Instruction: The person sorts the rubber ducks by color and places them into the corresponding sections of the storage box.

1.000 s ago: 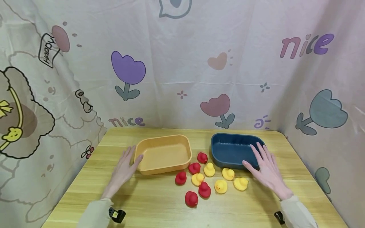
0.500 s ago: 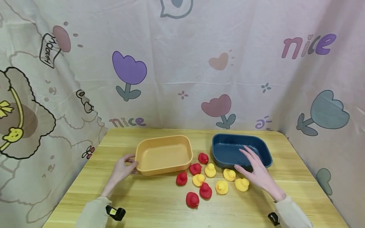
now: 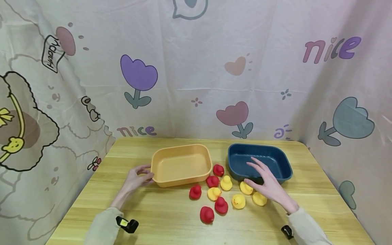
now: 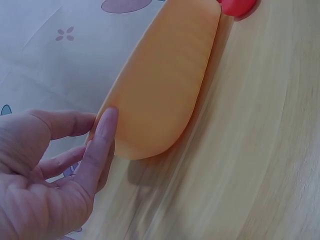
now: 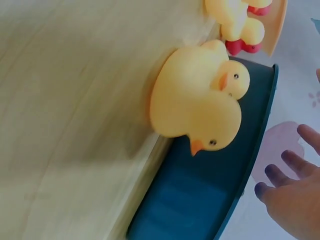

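Observation:
At the left end of the yellow-orange tray (image 3: 183, 182), my left hand (image 3: 134, 180) touches the outer side with bent fingers and thumb. In the left wrist view the thumb (image 4: 107, 122) lies against its wall by the rim. My right hand (image 3: 267, 185), fingers spread, hovers over the near edge of the dark blue tray (image 3: 286, 177) and holds nothing. Beneath that hand are yellow rubber ducks, one (image 3: 259, 199) partly covered by it. More yellow ducks (image 3: 238, 201) and several red rubber ducks (image 3: 207, 214) lie loose between and in front of the trays.
All of this stands on a wooden table (image 3: 165, 217). A patterned cloth (image 3: 183, 68) hangs behind it and along both sides. A red duck (image 3: 212, 181) sits right against the yellow-orange tray's near right corner.
My left hand has come to the yellow-orange tray's end, and the tray has slid a little right. My right hand has drifted left from the blue tray's right end towards the ducks.

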{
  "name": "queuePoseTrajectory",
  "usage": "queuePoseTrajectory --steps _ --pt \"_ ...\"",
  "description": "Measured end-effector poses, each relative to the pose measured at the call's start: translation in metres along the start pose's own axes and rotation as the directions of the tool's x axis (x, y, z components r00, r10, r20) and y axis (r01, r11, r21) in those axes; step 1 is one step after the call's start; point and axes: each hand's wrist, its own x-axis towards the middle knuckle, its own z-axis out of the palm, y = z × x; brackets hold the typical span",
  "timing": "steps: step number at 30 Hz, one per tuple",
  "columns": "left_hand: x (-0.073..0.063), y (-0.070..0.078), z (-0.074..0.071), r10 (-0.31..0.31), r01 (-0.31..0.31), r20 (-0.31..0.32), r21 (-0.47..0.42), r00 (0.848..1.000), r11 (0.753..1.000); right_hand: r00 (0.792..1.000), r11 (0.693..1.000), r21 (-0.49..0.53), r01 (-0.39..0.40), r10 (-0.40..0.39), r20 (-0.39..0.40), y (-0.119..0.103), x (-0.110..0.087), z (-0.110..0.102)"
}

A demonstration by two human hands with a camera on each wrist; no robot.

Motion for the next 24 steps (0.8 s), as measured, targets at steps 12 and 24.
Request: queuePoseTrajectory --steps 12,24 --pt "0.004 0.001 0.008 0.001 0.0 0.016 -0.034 1.0 0.999 0.994 0.996 -0.008 0.084 -0.083 0.066 -0.016 0.026 0.021" --pt "0.005 -0.001 0.009 -0.004 0.005 0.014 -0.046 1.0 0.999 0.986 0.99 0.007 0.14 -0.14 0.089 -0.025 0.048 0.041"
